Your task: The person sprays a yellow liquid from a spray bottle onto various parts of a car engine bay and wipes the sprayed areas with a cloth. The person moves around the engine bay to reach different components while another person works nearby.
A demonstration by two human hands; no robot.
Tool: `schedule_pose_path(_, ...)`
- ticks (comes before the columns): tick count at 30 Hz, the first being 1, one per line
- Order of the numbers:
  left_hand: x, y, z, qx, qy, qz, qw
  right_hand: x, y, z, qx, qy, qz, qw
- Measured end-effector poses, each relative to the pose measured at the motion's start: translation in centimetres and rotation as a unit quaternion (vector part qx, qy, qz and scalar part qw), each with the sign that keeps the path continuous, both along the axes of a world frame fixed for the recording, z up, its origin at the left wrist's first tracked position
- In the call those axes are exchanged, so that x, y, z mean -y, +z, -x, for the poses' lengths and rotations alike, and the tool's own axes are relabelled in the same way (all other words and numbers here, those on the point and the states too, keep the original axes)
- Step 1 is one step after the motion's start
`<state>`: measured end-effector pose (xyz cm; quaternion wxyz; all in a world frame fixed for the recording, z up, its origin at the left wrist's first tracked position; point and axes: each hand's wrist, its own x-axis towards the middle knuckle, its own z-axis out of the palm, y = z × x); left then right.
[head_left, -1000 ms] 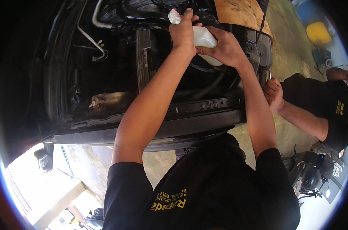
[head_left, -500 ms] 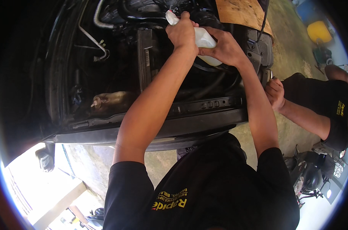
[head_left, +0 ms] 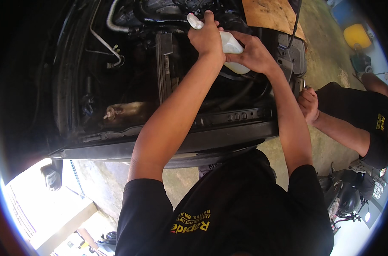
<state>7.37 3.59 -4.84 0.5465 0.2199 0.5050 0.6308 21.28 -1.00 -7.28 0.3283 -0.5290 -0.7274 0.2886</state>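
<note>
Over the dark engine bay, both my hands hold a translucent white spray bottle, tilted with its white spray head toward the upper left. My left hand is closed around the neck just below the head, thumb pointing up and away. Its fingers are partly hidden, so whether one presses the trigger cannot be seen. Wrapped around the bottle's body from the right is my right hand. Black hoses and engine parts lie beneath and beyond the bottle.
A co-worker's hand rests close to my right forearm, at the car's edge. Brown cardboard lies beyond my right hand. The body's dark edge runs before me. A cloudy plastic reservoir sits left; a yellow container stands far right.
</note>
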Motion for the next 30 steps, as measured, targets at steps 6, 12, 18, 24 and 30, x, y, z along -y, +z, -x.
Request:
schedule_pose_path(6, -0.4, 0.2, -0.1, -0.014, 0.009, 0.034, 0.999, 0.4, 0.8, 0.0, -0.036, 0.009, 0.028, 0.999)
schedule_pose_path(12, 0.2, 0.6, 0.2, -0.042, 0.007, 0.036, 0.998, 0.1, 0.5, 0.1, -0.005, 0.015, 0.022, 1.0)
schedule_pose_path(18, 0.1, 0.2, 0.1, -0.019, -0.002, 0.018, 1.0, 0.3, 0.6, -0.1, -0.01, 0.01, 0.025, 1.0)
schedule_pose_path(24, -0.3, 0.0, 0.1, 0.005, 0.008, 0.024, 1.0, 0.4, 0.9, 0.1, -0.002, 0.0, 0.016, 1.0)
schedule_pose_path(30, 0.2, 0.5, -0.4, -0.01, 0.011, -0.002, 1.0, 0.4, 0.7, -0.1, -0.016, 0.005, -0.001, 1.0)
